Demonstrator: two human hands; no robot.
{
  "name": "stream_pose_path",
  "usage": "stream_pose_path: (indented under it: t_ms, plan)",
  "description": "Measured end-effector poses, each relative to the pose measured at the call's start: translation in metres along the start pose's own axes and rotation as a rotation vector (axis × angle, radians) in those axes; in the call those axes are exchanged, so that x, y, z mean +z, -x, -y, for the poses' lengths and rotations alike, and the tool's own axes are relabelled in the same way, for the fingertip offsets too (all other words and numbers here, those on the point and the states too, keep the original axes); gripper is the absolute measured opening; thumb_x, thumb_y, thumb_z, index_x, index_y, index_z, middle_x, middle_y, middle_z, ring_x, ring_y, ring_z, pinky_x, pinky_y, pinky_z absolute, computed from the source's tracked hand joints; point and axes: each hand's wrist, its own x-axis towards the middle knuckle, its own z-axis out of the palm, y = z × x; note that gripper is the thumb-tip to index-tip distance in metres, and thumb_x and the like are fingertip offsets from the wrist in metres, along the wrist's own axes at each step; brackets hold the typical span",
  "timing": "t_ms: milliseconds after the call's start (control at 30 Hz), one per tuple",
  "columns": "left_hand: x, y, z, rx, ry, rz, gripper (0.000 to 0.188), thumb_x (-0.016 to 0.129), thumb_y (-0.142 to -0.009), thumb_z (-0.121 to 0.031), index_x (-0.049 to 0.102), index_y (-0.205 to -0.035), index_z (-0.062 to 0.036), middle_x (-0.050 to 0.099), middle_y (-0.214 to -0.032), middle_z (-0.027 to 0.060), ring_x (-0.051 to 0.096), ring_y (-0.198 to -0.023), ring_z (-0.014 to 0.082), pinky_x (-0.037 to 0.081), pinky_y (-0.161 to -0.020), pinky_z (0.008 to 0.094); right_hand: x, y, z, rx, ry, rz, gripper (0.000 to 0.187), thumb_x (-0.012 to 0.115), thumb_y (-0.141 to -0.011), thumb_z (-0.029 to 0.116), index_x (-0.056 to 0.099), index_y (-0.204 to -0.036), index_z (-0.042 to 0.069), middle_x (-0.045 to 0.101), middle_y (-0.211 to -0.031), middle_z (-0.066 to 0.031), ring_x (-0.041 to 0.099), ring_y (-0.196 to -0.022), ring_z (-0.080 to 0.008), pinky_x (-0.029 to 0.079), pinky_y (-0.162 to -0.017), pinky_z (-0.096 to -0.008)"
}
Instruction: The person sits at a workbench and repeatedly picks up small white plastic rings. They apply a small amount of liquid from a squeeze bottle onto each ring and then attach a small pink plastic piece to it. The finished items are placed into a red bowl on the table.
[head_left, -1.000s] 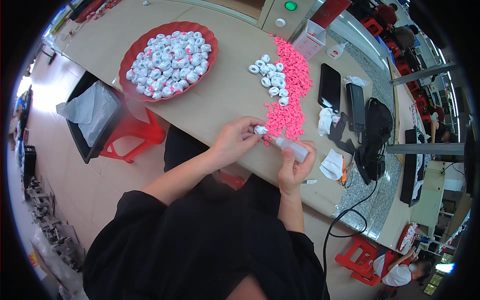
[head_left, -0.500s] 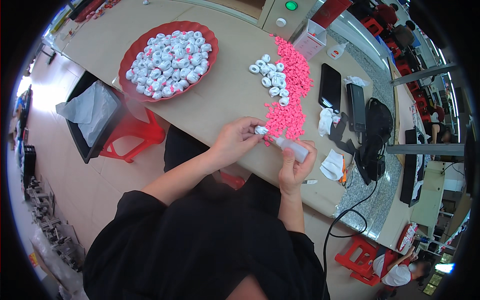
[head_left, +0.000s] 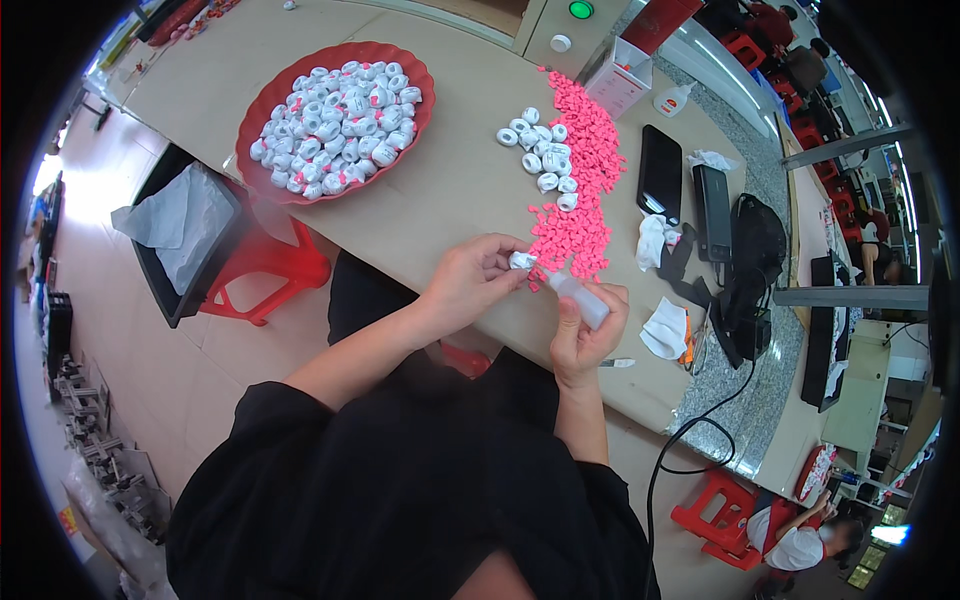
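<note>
We saw a seated person in black working at the near edge of a long tan table (head_left: pixel 440 200), both hands raised just above that edge. The left hand (head_left: pixel 470 282) was pinched shut on a small white ring (head_left: pixel 521 261), fingertips turning it toward the other hand. The right hand (head_left: pixel 585 330) was wrapped around a little clear bottle (head_left: pixel 580 298), tilted so its nozzle met the ring; we judged this grip let a drop go exactly where the ring was presented. The two hands sat close together, joined only through ring and nozzle. Just beyond them, within easy reach, a heap of small pink pieces (head_left: pixel 580 190) ran from the near edge toward the far edge, and a loose cluster of white rings (head_left: pixel 540 155) lay against its left side, likely stock waiting its turn. Toward the table's left end a red tray (head_left: pixel 262 120) was piled with white rings showing pink inside, probably finished ones kept apart from the rest. At the right end lay a dark phone (head_left: pixel 660 172), a second dark device (head_left: pixel 712 212), crumpled white tissues (head_left: pixel 665 328) and a black bag (head_left: pixel 755 250), pushed clear of the work. Below the left end stood a red stool (head_left: pixel 265 270) beside a lined bin (head_left: pixel 180 230).
</note>
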Motion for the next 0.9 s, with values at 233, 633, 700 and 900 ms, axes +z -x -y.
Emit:
stream_pose_path:
  t_ms: [233,633,700,900]
  plan:
    - [0.0011,0.0003,-0.0041,-0.025,-0.027,-0.013,0.027,0.054,-0.083,0.004,0.05,-0.11,0.0042,0.056,-0.086,0.0057,0.06,-0.082,0.0115,0.05,-0.076,0.0225,-0.0009,-0.0004,0.0019,-0.025,0.04,-0.009,0.027,0.061,-0.082,0.012,0.045,-0.099,-0.001,0.049,-0.089,-0.0135,0.047,-0.076,-0.0185,0.04,-0.067,-0.0269]
    - [-0.0003,0.0002,-0.0009,-0.003,-0.01,-0.014,0.027,0.055,-0.083,0.004,0.05,-0.109,0.0044,0.055,-0.086,0.0049,0.06,-0.082,0.0111,0.05,-0.075,0.0217,-0.004,0.001,0.0011,0.024,0.025,-0.013,0.026,0.061,-0.082,0.01,0.045,-0.098,-0.002,0.049,-0.088,-0.013,0.047,-0.075,-0.0186,0.04,-0.067,-0.0272]
    - [0.0003,0.0003,-0.0012,0.005,0.0,-0.017,0.027,0.054,-0.083,0.004,0.049,-0.109,0.0046,0.055,-0.086,0.0054,0.06,-0.083,0.0113,0.05,-0.075,0.0217,-0.0041,0.0007,0.0013,0.015,0.029,-0.006,0.026,0.061,-0.082,0.01,0.045,-0.098,-0.002,0.048,-0.088,-0.013,0.047,-0.075,-0.0185,0.04,-0.067,-0.0271]
    - [0.0,-0.0001,0.0012,0.021,0.01,-0.019,0.027,0.054,-0.083,0.005,0.048,-0.109,0.005,0.056,-0.089,0.007,0.06,-0.085,0.0125,0.049,-0.077,0.0221,-0.0045,0.0011,0.0003,-0.003,0.04,0.008,0.026,0.061,-0.082,0.011,0.045,-0.098,-0.002,0.048,-0.088,-0.013,0.047,-0.076,-0.0185,0.04,-0.066,-0.0267]
